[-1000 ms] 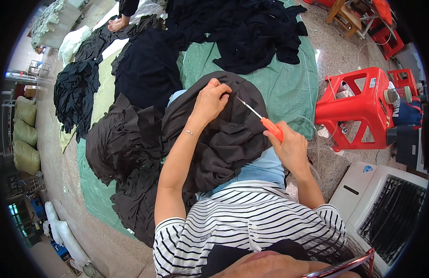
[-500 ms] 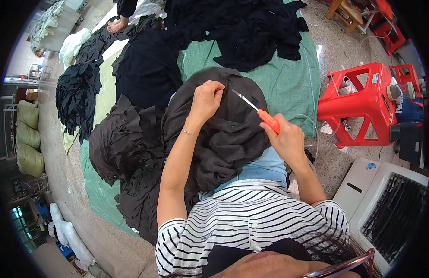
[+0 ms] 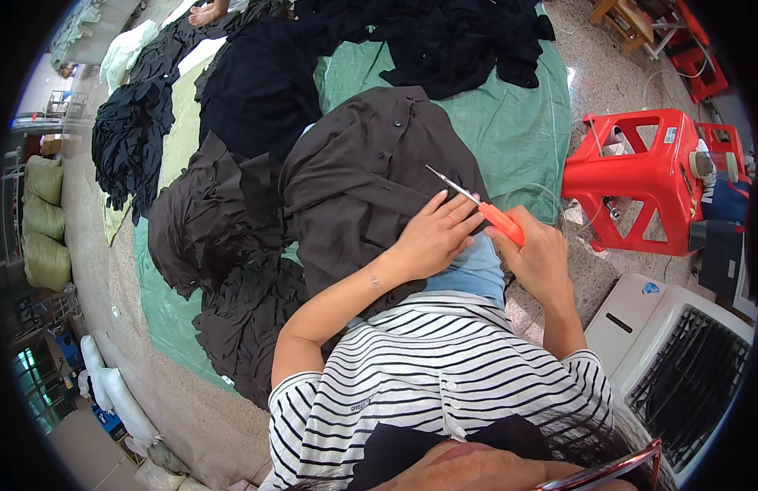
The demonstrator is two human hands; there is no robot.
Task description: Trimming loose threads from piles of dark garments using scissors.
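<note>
A dark brown-grey buttoned garment (image 3: 346,172) lies spread over my lap, with small dark buttons along its front strip. My left hand (image 3: 428,244) rests on its near right part, palm down, fingers stretched and slightly apart, holding nothing. Closed around the orange handle of a slim seam ripper (image 3: 503,224) is my right hand (image 3: 543,258). The tool's metal shaft points up and left, passing over my left fingertips, its tip above the cloth. Light blue cloth (image 3: 473,274) shows under the garment near my waist.
Heaps of brown-grey garments (image 3: 211,217) and navy garments (image 3: 256,94) lie on a green sheet (image 3: 530,123). To the right are a tipped red stool (image 3: 641,184) and a white air cooler (image 3: 624,327). A person's bare foot (image 3: 205,14) shows at the far left.
My left hand has moved right and nearer, from a pinched pose on the garment to stretched fingers beside the seam ripper. The garment now lies flatter, its buttons showing. My right hand has shifted slightly right.
</note>
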